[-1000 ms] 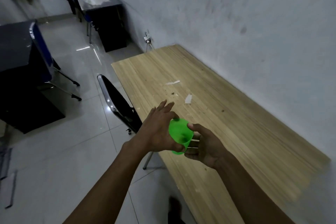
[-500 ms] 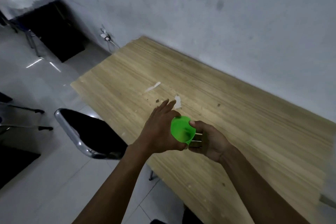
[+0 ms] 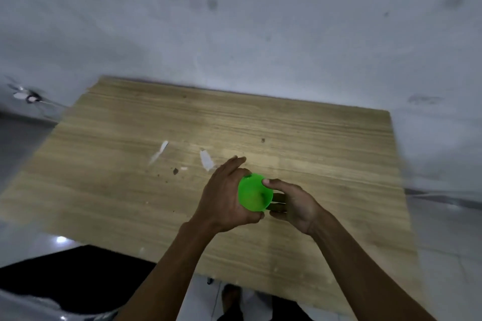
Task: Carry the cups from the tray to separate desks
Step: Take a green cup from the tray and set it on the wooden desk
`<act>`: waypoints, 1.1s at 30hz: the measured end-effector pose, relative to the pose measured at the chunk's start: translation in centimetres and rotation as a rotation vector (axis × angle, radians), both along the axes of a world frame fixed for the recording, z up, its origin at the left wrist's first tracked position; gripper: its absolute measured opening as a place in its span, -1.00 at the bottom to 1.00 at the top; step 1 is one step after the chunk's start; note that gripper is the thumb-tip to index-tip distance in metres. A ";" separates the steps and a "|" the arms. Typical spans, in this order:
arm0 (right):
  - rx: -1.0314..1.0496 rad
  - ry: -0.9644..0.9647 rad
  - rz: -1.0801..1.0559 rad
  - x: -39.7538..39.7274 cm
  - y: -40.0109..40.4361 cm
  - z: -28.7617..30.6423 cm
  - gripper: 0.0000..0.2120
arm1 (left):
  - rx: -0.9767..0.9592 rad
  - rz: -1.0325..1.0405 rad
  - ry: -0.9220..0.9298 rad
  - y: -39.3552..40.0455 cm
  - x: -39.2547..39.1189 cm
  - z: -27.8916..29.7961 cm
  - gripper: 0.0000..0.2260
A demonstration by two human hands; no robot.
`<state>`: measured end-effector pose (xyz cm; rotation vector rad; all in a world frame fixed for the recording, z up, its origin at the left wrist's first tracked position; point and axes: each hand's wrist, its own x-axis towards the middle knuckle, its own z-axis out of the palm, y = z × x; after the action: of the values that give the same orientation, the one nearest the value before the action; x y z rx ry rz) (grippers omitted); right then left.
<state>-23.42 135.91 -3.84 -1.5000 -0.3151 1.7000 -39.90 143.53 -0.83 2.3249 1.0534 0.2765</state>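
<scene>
We see a green cup [image 3: 255, 192] held over the wooden counter [image 3: 326, 159], its mouth facing us. Our left hand [image 3: 226, 195] wraps its side from nine o'clock, our right hand [image 3: 292, 202] grips it from three o'clock, thumb on the rim. White paper scraps [image 3: 206, 160] and dark crumbs [image 3: 175, 171] lie at ten o'clock, clear of the cup. A stained wall [image 3: 234, 21] stands behind. We read no writing anywhere.

Wall [image 3: 234, 21]: grey-white, scuffed with dark smudges. Surface [image 3: 104, 190]: pale wood-grain, pushed against the wall, bearing white paper scraps [image 3: 206, 160] and crumbs. Floor [image 3: 443, 229]: glossy pale tile. Chair [image 3: 65, 276]: dark seat, lower left. Light: dim.
</scene>
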 end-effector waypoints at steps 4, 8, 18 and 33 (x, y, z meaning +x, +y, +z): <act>-0.013 -0.015 -0.140 -1.0 -1.8 -0.7 -0.55 | 0.005 -0.082 -0.034 -0.4 -0.1 -1.4 -0.21; -0.051 -0.037 -0.216 -1.9 -3.1 -1.5 -0.67 | -0.005 -0.152 -0.037 -0.8 -0.2 -2.6 -0.23; -0.115 -0.088 -0.351 -4.2 -3.8 -3.0 -0.77 | -0.026 -0.231 -0.010 -0.8 -0.8 -6.0 -0.24; -0.146 -0.108 -0.350 -3.8 -3.7 -4.8 -0.70 | -0.058 -0.233 0.005 -0.8 -0.1 -8.2 -0.24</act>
<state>-27.23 132.26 -8.68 -1.6478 0.0186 1.3905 -39.99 142.73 -9.07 2.3686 0.7716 0.1477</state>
